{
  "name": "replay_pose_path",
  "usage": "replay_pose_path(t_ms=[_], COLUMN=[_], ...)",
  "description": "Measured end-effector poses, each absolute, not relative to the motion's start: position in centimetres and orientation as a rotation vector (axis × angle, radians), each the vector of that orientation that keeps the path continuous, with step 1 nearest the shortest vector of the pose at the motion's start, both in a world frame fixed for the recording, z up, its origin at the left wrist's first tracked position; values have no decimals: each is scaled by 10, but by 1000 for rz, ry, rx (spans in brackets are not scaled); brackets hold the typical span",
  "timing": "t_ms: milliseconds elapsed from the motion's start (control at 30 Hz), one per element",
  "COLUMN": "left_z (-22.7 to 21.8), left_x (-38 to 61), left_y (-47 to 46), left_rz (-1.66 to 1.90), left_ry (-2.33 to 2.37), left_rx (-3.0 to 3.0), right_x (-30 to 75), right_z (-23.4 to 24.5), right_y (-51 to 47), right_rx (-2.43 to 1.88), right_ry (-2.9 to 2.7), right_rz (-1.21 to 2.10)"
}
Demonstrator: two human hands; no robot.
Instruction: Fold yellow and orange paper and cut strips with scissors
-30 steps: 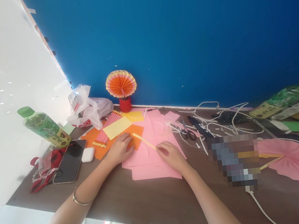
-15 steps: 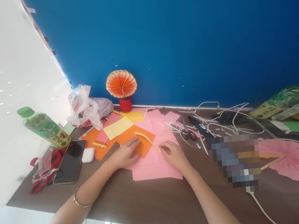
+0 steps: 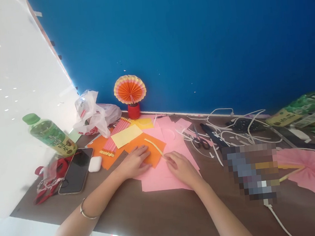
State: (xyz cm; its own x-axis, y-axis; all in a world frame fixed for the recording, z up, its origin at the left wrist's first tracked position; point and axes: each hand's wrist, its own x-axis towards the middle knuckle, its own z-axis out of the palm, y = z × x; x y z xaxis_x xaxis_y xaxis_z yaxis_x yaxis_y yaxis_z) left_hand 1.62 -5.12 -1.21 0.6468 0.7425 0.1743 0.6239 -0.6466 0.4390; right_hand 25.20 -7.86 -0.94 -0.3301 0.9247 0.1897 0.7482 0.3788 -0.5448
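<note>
So since a second ago the orange sheet (image 3: 141,143) has slid right over the pink paper (image 3: 164,179) on the worktop (image 3: 156,212). Left hand (image 3: 134,162) lies flat and open on it. Right hand (image 3: 181,165) pinches the near end of the yellow paper strip (image 3: 155,147), which slants away up-left, closer to the right hand.

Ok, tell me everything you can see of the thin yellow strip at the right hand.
The yellow strip is a thin, narrow band, paper by the look, pale yellow and slightly curved. It runs slanted across the orange sheet, with its far end toward the blue wall. The right hand pinches its near end. The left hand lies flat on the orange sheet beside it.
</note>
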Motion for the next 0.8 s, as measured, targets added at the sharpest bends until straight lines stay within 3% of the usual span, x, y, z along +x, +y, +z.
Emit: replay_pose_path(t_ms=[100,400,567,800], left_z=[-11,-13,-22,-20], left_x=[17,18,15,11], left_y=[-51,-49,-42,-42], left_rz=[482,557,708,673], left_ry=[1072,1117,1291,1145], left_rx=[2565,2476,2200,2201], right_x=[257,304,322,335], right_z=[-17,-25,-20,-19], right_y=[-73,-51,-49,-47], right_rx=[-1440,-1803,-1831,-1774], right_ry=[-2115,-1475,-1046,-799], right_rz=[502,53,194,310])
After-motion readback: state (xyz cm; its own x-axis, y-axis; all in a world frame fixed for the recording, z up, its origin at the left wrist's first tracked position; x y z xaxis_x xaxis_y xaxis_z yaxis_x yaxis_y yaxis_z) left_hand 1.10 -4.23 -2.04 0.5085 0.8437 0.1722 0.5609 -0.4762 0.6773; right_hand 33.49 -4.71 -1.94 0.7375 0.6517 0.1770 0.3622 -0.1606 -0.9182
